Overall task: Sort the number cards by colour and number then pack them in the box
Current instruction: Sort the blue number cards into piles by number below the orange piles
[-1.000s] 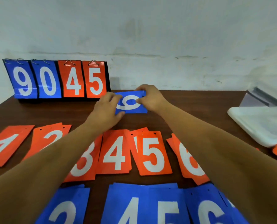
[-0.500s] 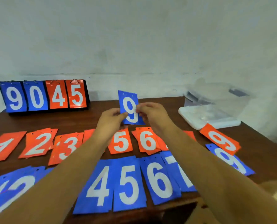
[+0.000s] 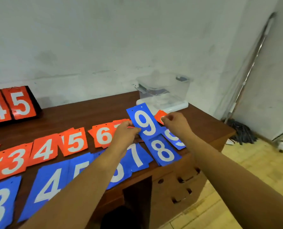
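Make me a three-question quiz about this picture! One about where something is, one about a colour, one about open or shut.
1. Where is the clear box?
A. on the floor
B. at the far right end of the table
C. on a shelf
2. What colour is the 9 card that the left hand pinches?
A. orange
B. green
C. blue
3. The box is:
A. open
B. shut with its lid
C. tipped over
Answers: 1 B: it stands on the table's right end. 2 C: blue, white numeral. 3 A: its white lid lies under it.
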Demonstrator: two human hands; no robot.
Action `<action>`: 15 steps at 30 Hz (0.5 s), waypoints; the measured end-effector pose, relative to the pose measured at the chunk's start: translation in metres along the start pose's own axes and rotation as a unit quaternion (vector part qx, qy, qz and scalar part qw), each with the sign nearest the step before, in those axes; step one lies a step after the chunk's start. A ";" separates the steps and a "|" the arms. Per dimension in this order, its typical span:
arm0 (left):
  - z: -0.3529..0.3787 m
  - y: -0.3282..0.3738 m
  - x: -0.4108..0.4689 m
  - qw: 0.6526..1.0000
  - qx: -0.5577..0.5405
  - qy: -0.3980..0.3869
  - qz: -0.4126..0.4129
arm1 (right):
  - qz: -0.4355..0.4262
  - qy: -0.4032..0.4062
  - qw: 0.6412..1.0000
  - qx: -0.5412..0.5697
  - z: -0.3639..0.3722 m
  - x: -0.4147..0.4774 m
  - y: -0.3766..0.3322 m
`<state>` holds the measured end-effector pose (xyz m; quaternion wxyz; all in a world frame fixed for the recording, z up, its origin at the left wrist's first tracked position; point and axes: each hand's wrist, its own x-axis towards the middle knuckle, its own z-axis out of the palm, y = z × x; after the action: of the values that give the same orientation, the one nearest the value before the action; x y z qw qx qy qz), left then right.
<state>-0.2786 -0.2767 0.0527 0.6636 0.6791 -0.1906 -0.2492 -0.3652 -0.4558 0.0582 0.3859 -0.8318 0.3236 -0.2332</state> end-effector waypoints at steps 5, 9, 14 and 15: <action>0.034 -0.013 0.014 0.999 0.023 0.005 -0.030 | 0.151 -0.054 0.949 -0.272 -0.029 0.010 0.057; 0.046 -0.018 0.021 0.997 0.060 0.016 -0.037 | 0.144 -0.078 0.944 -0.288 -0.022 0.014 0.058; 0.050 -0.024 0.028 0.994 0.103 0.031 -0.031 | 0.198 -0.144 0.935 -0.257 -0.023 0.024 0.050; 0.051 -0.025 0.029 0.993 0.115 0.031 -0.026 | 0.203 -0.145 0.932 -0.263 -0.024 0.026 0.051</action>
<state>-0.2877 -0.3338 0.0260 0.5796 0.7631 -0.1796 -0.2221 -0.3811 -0.5120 0.0358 0.2357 -0.8449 0.4755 0.0669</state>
